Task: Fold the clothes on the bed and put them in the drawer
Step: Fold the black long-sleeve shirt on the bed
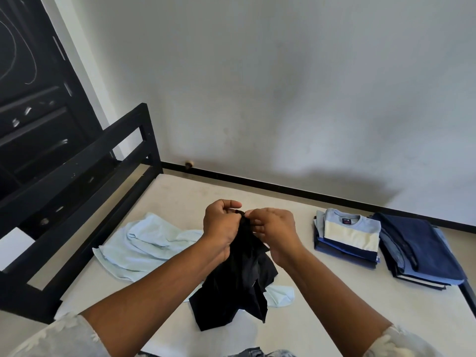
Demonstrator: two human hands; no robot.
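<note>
Step in hand: folding, at its opening stage; a black garment (239,284) is lifted by its top edge to find a hem or waistband, not yet laid flat

Black garment: held up over the middle of the bed (296,318), bunched, its lower part draped onto the mattress and overlapping a crumpled light blue garment (144,243)

Left hand (222,225): raised, fingers curled, pinching the top edge of the black garment; forearm angled in from lower left

Right hand (275,233): raised just beside the left, fingertips pinching the same edge; forearm angled in from lower right

Done, by appearance: two folded stacks at the right of the bed, one topped by a striped shirt (347,235), one of navy pieces (417,248), side by side

Left to do, by appearance: the black and light blue garments unfolded; nothing moved to the dark cabinet (33,119) beyond the bed frame (85,161), which probably holds the drawer

Next move calls for: drawing the hands apart along the edge to spread the cloth, then laying it flat on bare mattress
</note>
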